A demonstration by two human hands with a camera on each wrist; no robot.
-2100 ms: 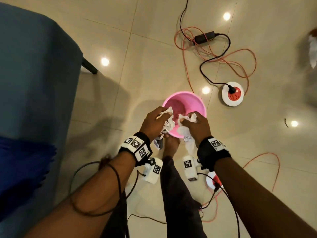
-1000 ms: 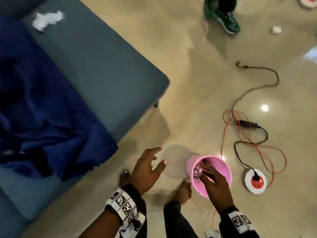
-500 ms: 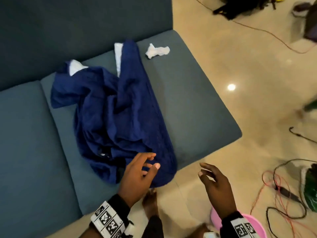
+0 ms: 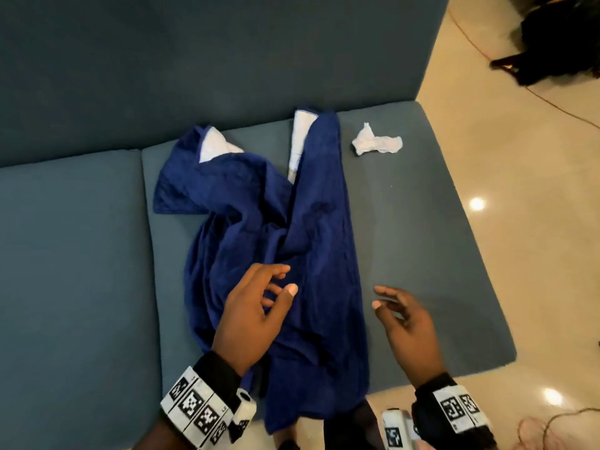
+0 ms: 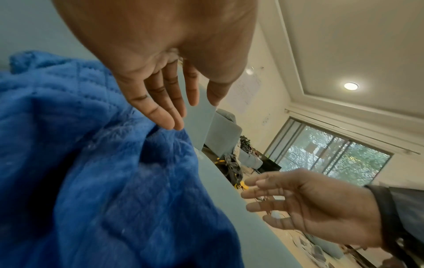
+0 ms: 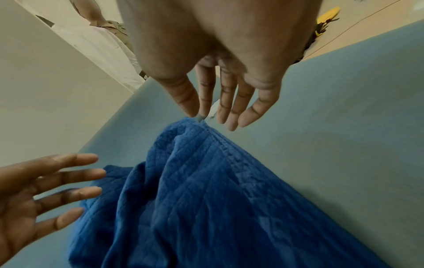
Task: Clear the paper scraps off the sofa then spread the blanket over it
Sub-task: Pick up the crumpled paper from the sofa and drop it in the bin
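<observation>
Both hands have left the pink bin, where they were dropping scraps two seconds ago, and now hover over the sofa seat; the view has swung from the floor to the sofa.

Left hand [image 4: 251, 315]: fingers [image 5: 158, 110] spread and nearly straight, holding nothing. It hangs just above the blanket [image 4: 285, 254]; contact cannot be told.

Right hand [image 4: 407, 326]: fingers [image 6: 229, 101] extended and loosely fanned, holding nothing. It hovers over bare cushion just beside the blanket's right edge, not touching it.

Counts:
- hands: 2, both empty.
- blanket: 1, dark blue, quilted, bunched in folds on the middle of the right seat cushion; its near end hangs over the front edge at 6 o'clock. Two pale patches show along its far edge at 11 and 12 o'clock; whether they are lining or paper cannot be told.
- paper scrap [image 4: 376, 143]: 1 plainly visible, white, crumpled, on the seat at 1 o'clock from the blanket, near the backrest, apart from the blanket.
- sofa [image 4: 74, 254]: 1, grey-blue, two seat cushions in view.

Versus half a second ago: blanket and scrap lie as before; both hands are further forward over the seat.
</observation>
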